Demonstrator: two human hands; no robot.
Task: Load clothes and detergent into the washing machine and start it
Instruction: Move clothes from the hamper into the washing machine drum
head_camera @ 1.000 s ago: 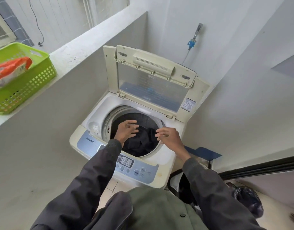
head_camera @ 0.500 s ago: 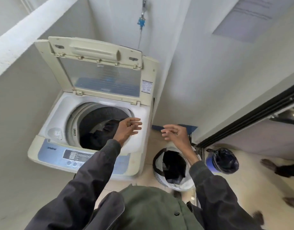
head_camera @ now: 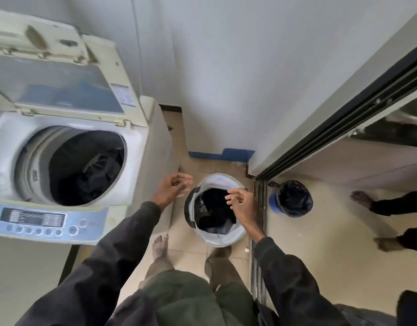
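In a narrow tiled laundry corner, seen from above, a top-loading washing machine (head_camera: pixel 141 147) stands at the left with its lid (head_camera: pixel 61 85) raised. Dark clothes (head_camera: pixel 96 170) lie heaped at the bottom of its drum (head_camera: pixel 35 161), so loading is partly done. On the floor just to the right of the machine sits a round white laundry hamper (head_camera: pixel 222 178), and more dark garments (head_camera: pixel 214 208) lie inside it, waiting to be moved across. No detergent shows anywhere in this view, so that step appears to be undone. The lid is up, and the control panel (head_camera: pixel 38 220) along the machine's front edge has no hand near it. The panel is blurred, so its display probably shows nothing running, though that cannot be read for certain.

Both arms, in dark sleeves, reach forward and down toward the hamper. The left hand (head_camera: pixel 171 190) hovers between the machine's side and the hamper's rim, palm turned inward, fingers loosely bent, holding nothing. The right hand (head_camera: pixel 244 208) hangs over the hamper's right side, fingers spread and slightly curled above the garments, also holding nothing and not yet touching cloth. The person's bare feet stand close behind the hamper. A small blue bin with a black liner (head_camera: pixel 293 198) sits beyond a sliding-door track to the right.
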